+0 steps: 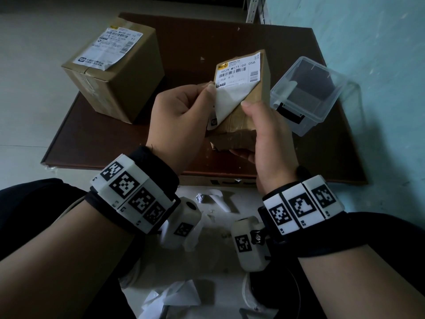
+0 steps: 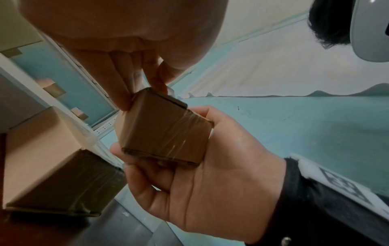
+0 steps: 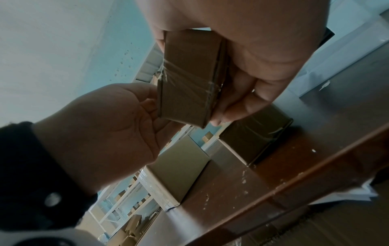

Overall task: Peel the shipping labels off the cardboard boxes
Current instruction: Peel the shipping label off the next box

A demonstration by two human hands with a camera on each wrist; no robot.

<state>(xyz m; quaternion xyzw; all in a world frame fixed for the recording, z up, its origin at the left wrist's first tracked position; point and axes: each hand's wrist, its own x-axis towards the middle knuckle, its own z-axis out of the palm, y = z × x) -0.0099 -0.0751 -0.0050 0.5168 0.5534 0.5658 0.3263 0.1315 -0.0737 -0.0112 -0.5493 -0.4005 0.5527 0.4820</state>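
While the right hand (image 1: 264, 137) is gripping the small cardboard box (image 1: 243, 104) mid-frame, the left hand (image 1: 181, 111) is pinching its half-peeled shipping label (image 1: 232, 88). The bigger box (image 1: 115, 72) at 10 o'clock on the bench (image 1: 322, 157) is still wearing its label (image 1: 110, 48).

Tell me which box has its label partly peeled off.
The small box held up in both hands: the left hand is pulling its label back, white underside showing. The big box on the board still has its label flat.
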